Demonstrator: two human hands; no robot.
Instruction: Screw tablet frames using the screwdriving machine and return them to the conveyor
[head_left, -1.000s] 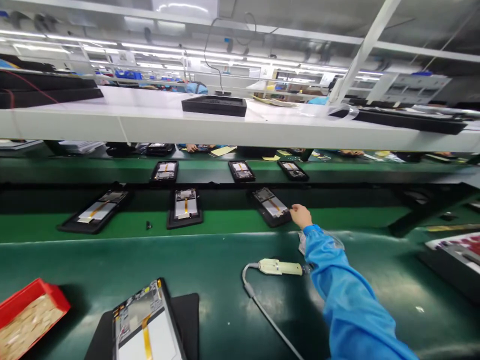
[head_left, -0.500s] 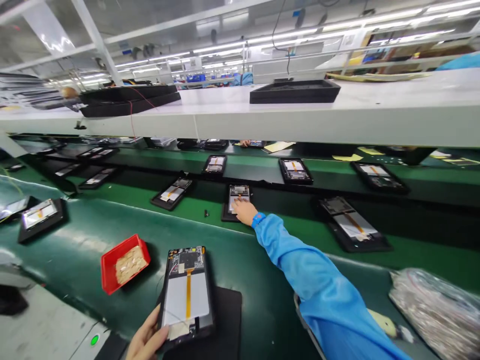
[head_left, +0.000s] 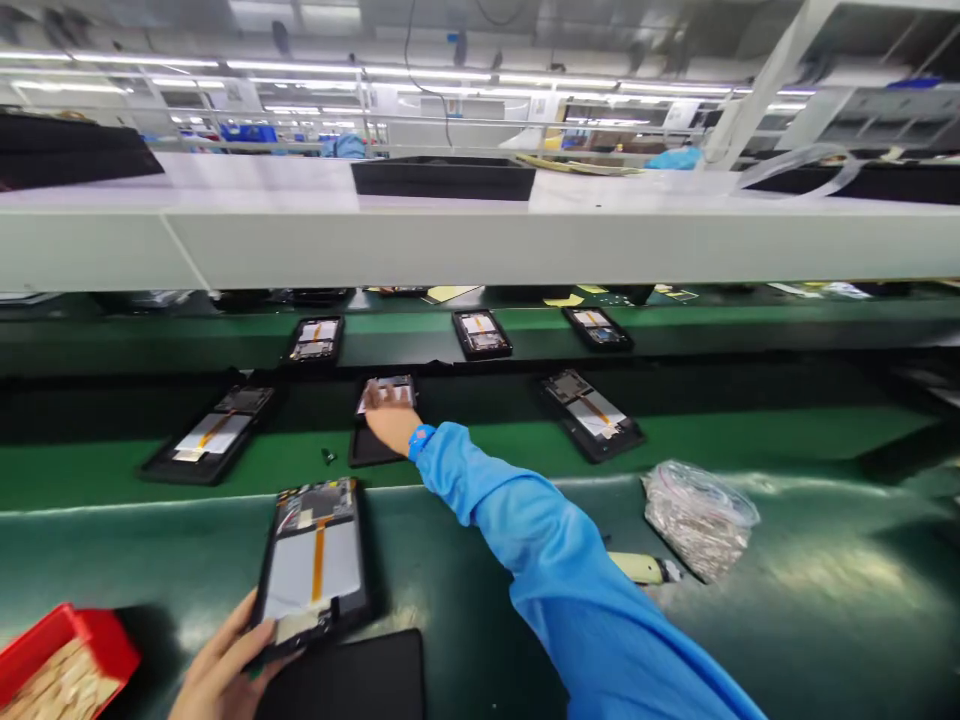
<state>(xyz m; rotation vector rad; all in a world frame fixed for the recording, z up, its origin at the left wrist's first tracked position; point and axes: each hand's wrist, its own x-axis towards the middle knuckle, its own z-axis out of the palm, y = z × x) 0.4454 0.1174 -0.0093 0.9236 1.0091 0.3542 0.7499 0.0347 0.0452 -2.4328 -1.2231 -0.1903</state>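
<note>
Bright blue sleeve (head_left: 559, 570) sweeping across the lower right of the frame, a deeper blue wristband (head_left: 421, 441) at its cuff. Glossy dark green counter (head_left: 810, 590) along the bottom, a black-framed tablet (head_left: 345, 565) at lower centre with a silver-grey panel and a single orange ribbon cable (head_left: 319, 562). Red tray (head_left: 97, 645) in the lower left corner, tan contents inside. Crinkled silvery plastic bag (head_left: 699, 520) at right. Pale grey-white shelf (head_left: 450, 245) across the middle, a black tray (head_left: 442, 178) on top.
</note>
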